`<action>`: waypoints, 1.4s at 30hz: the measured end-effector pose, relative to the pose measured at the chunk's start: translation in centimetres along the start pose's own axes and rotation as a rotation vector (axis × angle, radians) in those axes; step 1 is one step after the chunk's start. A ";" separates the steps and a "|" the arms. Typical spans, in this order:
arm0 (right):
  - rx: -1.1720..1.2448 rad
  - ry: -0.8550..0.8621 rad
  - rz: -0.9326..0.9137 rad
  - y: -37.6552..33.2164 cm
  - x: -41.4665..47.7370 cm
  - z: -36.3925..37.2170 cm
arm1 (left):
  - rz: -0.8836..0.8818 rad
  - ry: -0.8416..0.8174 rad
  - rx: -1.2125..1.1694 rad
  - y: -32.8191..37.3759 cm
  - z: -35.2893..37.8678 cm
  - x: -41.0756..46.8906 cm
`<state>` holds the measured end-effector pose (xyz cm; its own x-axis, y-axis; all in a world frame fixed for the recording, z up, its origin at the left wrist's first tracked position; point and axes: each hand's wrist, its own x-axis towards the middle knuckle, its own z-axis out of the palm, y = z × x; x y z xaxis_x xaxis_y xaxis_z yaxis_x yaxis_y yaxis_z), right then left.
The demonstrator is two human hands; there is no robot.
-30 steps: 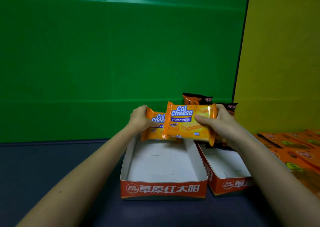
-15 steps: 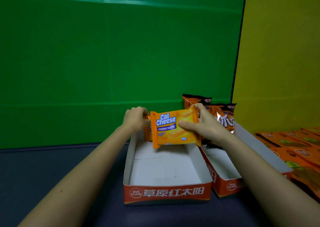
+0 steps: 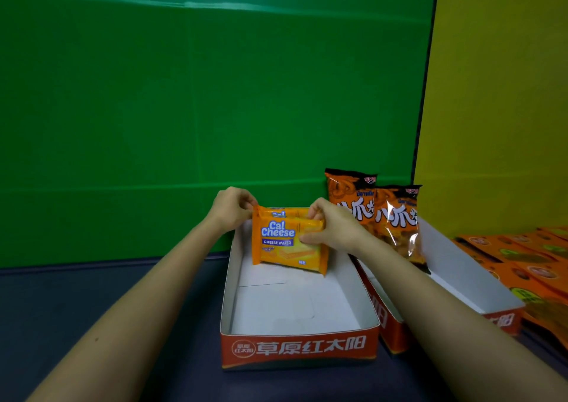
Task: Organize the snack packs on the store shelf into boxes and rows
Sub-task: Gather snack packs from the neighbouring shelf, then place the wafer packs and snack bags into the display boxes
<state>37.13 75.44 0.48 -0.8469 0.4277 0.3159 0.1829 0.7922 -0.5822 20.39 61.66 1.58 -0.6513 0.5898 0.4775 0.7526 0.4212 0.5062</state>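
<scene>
Seating wafer pack [image 3: 285,245] upright at far end of box [image 3: 298,351]: was held above box 1 s ago, now lowered, bottom edge at floor. Right grip [image 3: 333,228] clamped on its top-right corner; left grip [image 3: 232,206] pinches 2nd pack [image 3: 278,213] just behind. Row begun. Chip bags [image 3: 396,220] just right of right grip.

Holds both bare forearms stretched forward, angled inward from the lower corners so that the wrists end close together. Pinches the upper left corner of the wafer pack [image 3: 285,241] with the left hand [image 3: 232,208], fingers curled and back of the hand turned up. Grips the pack's right end with the right hand [image 3: 336,231], thumb pressed flat on the front and fingers hooked over the top edge.
</scene>
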 end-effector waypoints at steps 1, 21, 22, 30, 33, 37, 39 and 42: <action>-0.035 0.009 -0.013 0.0 0.2 0.1 | 0.010 0.022 -0.007 -0.2 0.0 0.0; -0.600 0.067 -0.234 -0.9 1.0 0.6 | 0.095 0.207 0.272 0.0 -0.5 -2.6; -0.581 0.080 -0.243 -1.3 0.7 0.4 | 0.110 0.231 0.329 0.0 -0.9 -3.0; -0.417 0.005 -0.346 -7.4 -2.8 1.0 | -0.011 0.147 0.740 -0.1 -5.8 -9.5; -0.380 -0.049 -0.480 -10.3 -4.6 2.8 | -0.095 0.128 0.808 -0.9 -7.9 -13.5; -0.289 -0.099 -0.636 -14.1 -6.8 5.9 | -0.207 0.157 0.834 -2.7 -11.3 -19.3; -0.255 -0.145 -0.682 -16.0 -7.9 7.8 | -0.265 0.176 0.854 -3.6 -13.1 -22.0; -0.221 -0.202 -0.741 -18.7 -9.5 10.5 | -0.340 0.211 0.882 -4.8 -16.0 -26.1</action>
<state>36.54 51.95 0.53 -0.8571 -0.3137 0.4087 -0.3858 0.9165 -0.1055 32.17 33.24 -1.85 -0.7868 0.2412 0.5681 0.2671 0.9629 -0.0389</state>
